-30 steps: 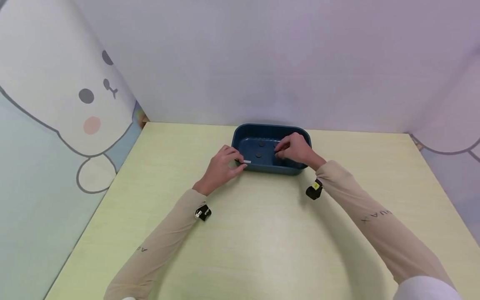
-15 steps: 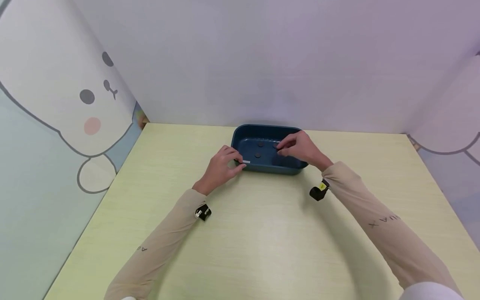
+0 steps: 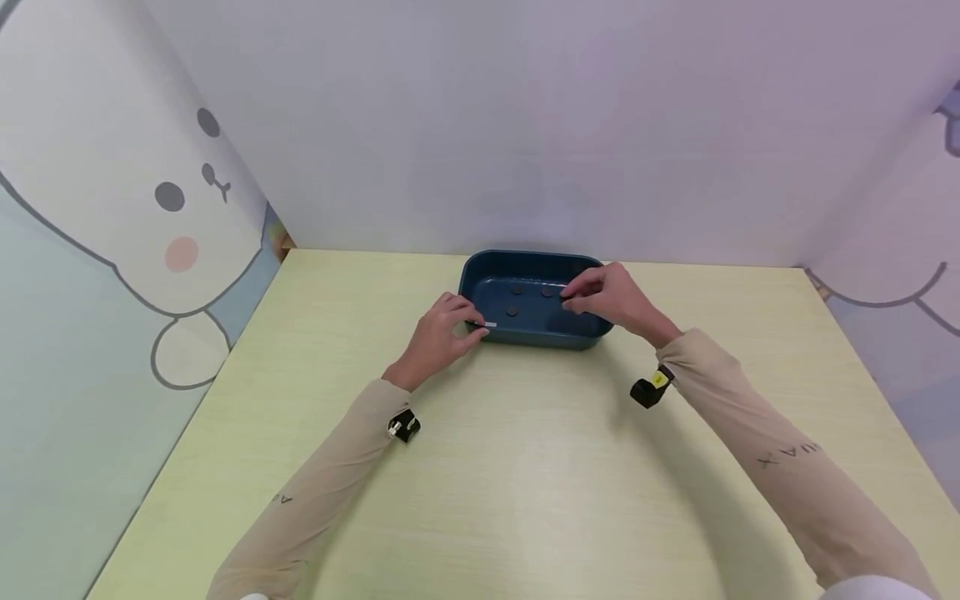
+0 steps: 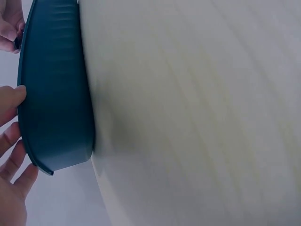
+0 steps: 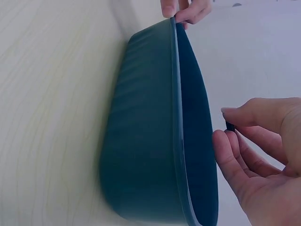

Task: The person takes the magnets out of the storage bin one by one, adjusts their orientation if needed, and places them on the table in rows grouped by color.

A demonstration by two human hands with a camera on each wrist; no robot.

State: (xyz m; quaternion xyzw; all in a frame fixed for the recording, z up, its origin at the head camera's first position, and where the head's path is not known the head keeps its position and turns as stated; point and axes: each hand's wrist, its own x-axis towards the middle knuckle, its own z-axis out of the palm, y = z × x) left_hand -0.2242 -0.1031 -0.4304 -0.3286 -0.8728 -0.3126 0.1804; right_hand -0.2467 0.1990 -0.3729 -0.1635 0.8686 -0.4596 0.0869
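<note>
A dark blue plastic tray [image 3: 540, 340] with rounded corners stands at the back of the table. At its front left corner my left hand [image 3: 441, 333] pinches the rim, thumb outside and fingers over the edge. A short white strip [image 3: 490, 325] shows beside those fingers. Three small dark round discs, a back left disc [image 3: 517, 290], a right disc [image 3: 547, 292] and a front disc [image 3: 512, 312], lie on the tray's floor. Over the tray's right side, my right hand [image 3: 618, 298] pinches a small dark piece [image 5: 229, 126] between thumb and fingers; its exact shape is unclear.
The pale yellow table [image 3: 525, 483] extends in front of the tray and to both sides. A plain light wall [image 3: 525, 125] rises close behind the tray. A panel with a cartoon animal [image 3: 135, 208] stands on the left.
My right hand has shifted right, away from the right disc, which now shows fully. The left hand stays at the tray's corner. The view has shifted slightly.
</note>
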